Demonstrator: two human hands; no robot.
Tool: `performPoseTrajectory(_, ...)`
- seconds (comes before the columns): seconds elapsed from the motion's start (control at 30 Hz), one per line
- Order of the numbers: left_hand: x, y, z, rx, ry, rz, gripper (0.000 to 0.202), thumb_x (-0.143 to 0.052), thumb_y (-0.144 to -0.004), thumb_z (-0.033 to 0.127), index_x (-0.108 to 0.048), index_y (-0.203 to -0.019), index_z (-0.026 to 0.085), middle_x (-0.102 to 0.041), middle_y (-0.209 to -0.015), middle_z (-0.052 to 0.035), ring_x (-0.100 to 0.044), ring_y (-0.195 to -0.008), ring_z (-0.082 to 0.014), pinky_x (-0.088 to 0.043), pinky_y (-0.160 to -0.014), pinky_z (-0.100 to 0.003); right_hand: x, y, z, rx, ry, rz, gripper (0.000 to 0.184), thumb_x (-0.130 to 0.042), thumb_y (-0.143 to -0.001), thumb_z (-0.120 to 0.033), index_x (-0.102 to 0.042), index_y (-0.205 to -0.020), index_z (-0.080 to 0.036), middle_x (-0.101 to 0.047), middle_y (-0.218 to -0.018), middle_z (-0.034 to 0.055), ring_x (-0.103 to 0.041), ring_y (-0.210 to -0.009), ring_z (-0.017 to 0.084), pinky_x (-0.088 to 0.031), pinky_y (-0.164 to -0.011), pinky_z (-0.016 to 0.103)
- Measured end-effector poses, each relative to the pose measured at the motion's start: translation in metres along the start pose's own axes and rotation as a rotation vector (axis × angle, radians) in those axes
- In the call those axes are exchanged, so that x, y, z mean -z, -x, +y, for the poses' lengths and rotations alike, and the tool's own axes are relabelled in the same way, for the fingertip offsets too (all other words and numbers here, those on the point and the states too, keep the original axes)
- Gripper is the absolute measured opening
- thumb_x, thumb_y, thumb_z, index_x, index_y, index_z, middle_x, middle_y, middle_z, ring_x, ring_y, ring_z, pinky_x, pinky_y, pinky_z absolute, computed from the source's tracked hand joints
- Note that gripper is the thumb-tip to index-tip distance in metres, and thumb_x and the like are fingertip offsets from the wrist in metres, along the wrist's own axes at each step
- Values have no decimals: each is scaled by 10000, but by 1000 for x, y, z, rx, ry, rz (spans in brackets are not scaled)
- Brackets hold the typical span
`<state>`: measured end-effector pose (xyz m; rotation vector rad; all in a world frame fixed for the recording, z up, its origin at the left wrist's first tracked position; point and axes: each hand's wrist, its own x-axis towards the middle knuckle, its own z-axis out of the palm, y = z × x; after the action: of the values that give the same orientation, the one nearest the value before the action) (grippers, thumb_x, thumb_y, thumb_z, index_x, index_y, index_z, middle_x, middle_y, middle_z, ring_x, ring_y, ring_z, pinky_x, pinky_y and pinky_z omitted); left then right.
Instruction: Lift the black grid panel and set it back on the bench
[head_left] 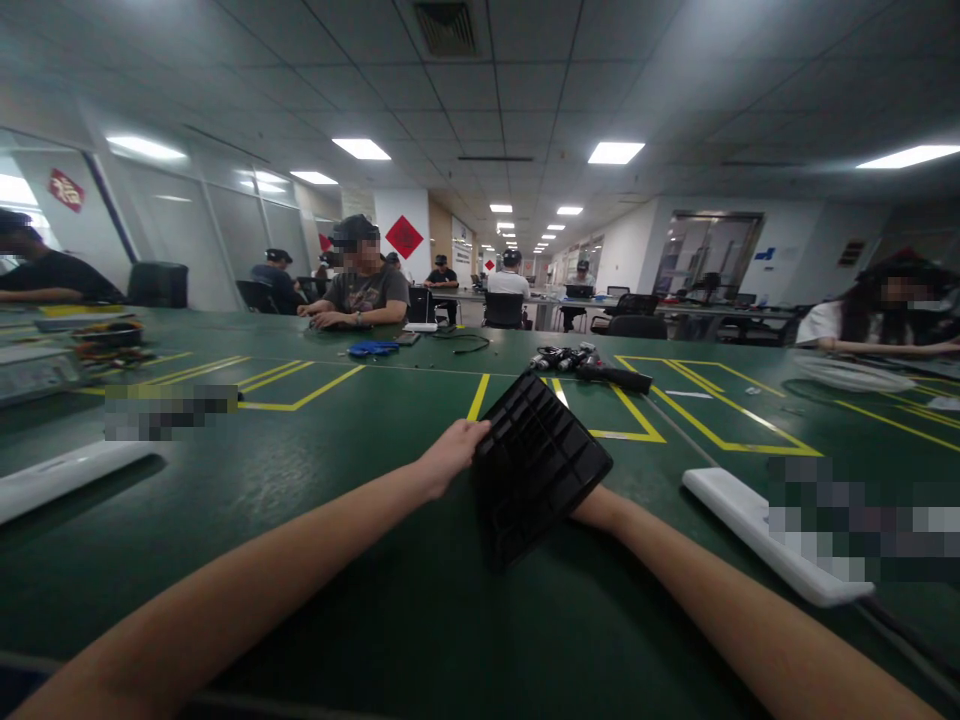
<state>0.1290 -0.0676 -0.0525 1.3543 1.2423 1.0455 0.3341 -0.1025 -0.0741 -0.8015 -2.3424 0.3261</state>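
Panel [541,462], black and ribbed, tilts above the counter [405,625], closer to its near edge than its far one, its upper left side pinched in the left hand [455,456], while the right hand [594,507] sits behind it, mostly hidden, its grip impossible to tell.

The green table [375,420] bears white power strips [750,515]

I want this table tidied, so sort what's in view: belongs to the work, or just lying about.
In the work:
Black tray, held by the left hand; right hand mostly hidden behind it

Apparently just lying about:
Blue item
Dark pile
Left white strip
Right white strip
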Motion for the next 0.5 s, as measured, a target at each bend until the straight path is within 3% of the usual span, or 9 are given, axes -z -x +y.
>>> performPoseTrajectory(0.07,9,-6,2,167,208,180,42,-495,-762,145,-456,-746,150,-386,-635,33,-363,-509,-71,-308,-486,-205,0,2,2,-29,36,-12,542,-428,-861,-300,-265,-1378,-272,-197,-1463,9,-177,-1339,222,-63,-1105,433)
performPoseTrajectory(0.1,13,-8,2,204,254,233,79,-467,-759,84,-435,-743,155,-378,-636,32,-362,-501,-66,-315,-484,-199,0,3,2,-43,51,-18,547,-426,-862,-306,-259,-1381,-262,-186,-1465,18,-161,-1342,223,-50,-1105,433)
performPoseTrajectory(0.2,20,-9,5,226,290,252,189,-416,-737,-27,-404,-756,160,-421,-665,12,-422,-525,-62,-368,-518,-190,1,4,4,-63,63,-23,545,-423,-864,-325,-265,-1380,-251,-194,-1462,26,-152,-1343,220,-54,-1106,420)
performPoseTrajectory(0.3,16,-3,6,237,276,126,124,-435,-775,24,-422,-756,146,-486,-658,-8,-449,-508,-65,-378,-488,-192,2,4,4,-27,45,-25,518,-406,-871,-329,-292,-1371,-252,-219,-1457,17,-181,-1337,218,-71,-1110,404)
performPoseTrajectory(0.4,11,5,8,166,135,-91,144,-516,-805,244,-440,-726,150,-438,-561,44,-327,-398,-35,-229,-367,-161,2,3,3,-5,7,-17,511,-386,-882,-334,-275,-1376,-259,-222,-1459,12,-206,-1332,210,-87,-1110,405)
performPoseTrajectory(0.5,9,11,12,117,37,-209,267,-554,-768,381,-465,-698,140,-351,-514,79,-225,-374,-12,-97,-362,-159,2,3,2,10,2,-28,512,-378,-888,-327,-256,-1381,-263,-225,-1459,8,-216,-1329,196,-91,-1112,395)
